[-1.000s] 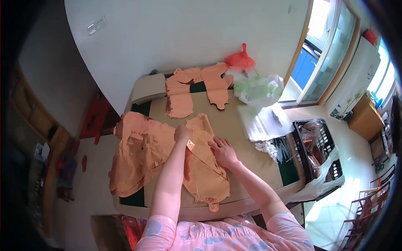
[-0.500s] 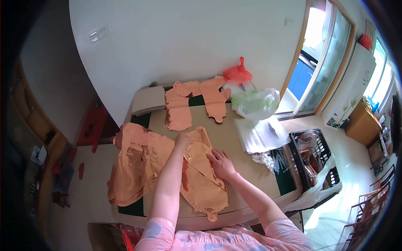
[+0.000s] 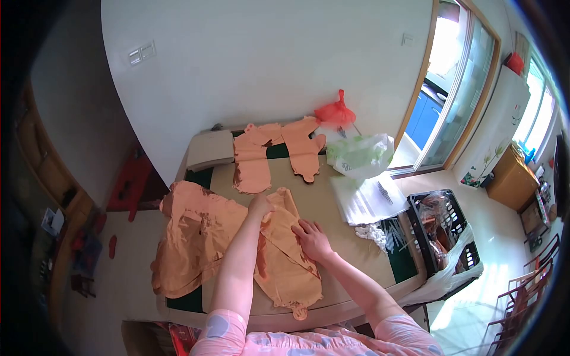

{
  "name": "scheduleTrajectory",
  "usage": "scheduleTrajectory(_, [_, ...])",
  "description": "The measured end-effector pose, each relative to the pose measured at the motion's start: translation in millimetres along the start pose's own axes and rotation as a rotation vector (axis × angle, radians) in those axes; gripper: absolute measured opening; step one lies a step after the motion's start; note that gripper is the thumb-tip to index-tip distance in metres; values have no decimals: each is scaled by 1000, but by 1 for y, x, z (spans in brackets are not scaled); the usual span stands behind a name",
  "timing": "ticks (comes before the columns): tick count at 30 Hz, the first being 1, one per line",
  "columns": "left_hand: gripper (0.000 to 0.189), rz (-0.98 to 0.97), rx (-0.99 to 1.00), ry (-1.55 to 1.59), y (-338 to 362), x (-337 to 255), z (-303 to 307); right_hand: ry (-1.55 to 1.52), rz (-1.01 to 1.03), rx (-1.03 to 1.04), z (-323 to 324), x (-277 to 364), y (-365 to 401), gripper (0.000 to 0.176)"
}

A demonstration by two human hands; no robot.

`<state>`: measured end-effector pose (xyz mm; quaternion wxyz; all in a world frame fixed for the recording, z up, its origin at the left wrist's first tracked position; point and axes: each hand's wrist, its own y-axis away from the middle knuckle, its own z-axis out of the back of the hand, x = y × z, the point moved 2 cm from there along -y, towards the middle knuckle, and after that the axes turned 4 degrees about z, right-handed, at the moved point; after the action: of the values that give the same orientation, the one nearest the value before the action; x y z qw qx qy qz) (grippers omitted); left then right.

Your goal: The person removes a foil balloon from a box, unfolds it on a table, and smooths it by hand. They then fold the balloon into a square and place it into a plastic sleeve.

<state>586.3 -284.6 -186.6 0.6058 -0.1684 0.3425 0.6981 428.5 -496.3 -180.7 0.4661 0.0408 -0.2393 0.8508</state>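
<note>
A flat rose-gold foil balloon (image 3: 291, 270) lies folded on the table in front of me, its small tabbed end pointing toward my body. My left hand (image 3: 260, 207) is closed at the balloon's upper left part, the fingers curled down on the foil and partly hidden. My right hand (image 3: 313, 240) rests flat on the balloon's right edge with fingers spread. To the left, partly behind my left forearm, spreads a pile of more rose-gold foil balloons (image 3: 193, 237).
More foil balloons (image 3: 252, 169) lie at the table's back beside a grey stack (image 3: 211, 150). To the right are a green-white plastic bag (image 3: 361, 155), clear plastic sleeves (image 3: 368, 199), white sticks (image 3: 395, 235) and a black crate (image 3: 442, 231). A red bag (image 3: 336, 113) sits by the wall.
The whole view has shifted slightly, so the table sits a little lower in the picture. Both hands keep nearly the same places on the foil balloon.
</note>
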Motion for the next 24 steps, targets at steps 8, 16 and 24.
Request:
scheduleTrajectory(8, [28,279,82,744,38,-21,1,8,25,-56,-7,-5,3,40])
scheduleTrajectory(16, [21,-556,-359,-41,104,-1,-53,-11,0,-7,-2,-2,2,40])
scheduleTrajectory(24, [36,-588,-451,-246,109,9,-71,-100,-2,-6,1,-8,-4,40])
